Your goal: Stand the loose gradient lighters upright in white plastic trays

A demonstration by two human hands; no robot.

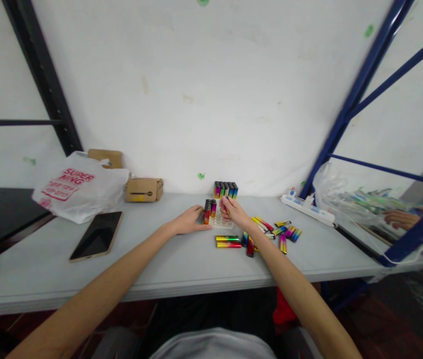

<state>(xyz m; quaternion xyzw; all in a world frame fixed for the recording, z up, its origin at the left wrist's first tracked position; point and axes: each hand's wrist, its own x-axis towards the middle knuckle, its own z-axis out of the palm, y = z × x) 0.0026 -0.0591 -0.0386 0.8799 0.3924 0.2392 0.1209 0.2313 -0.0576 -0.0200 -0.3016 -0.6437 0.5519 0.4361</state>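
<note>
Here, in the head view, the left hand [190,221] rests just left of frame centre, thumb and fingers spread apart around the left side of a pale tray [223,224] with upright lighters [207,214] at its left. The right hand [232,210] hangs over the tray with curled, clenched fingers, though what they grip cannot be told. Loose lighters [228,245] lie right of centre, and a standing lighter block [226,190] sits behind the tray.

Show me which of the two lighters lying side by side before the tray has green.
The lighter nearer the tray, green and yellow; the other lighter, nearer you, is mostly red.
</note>
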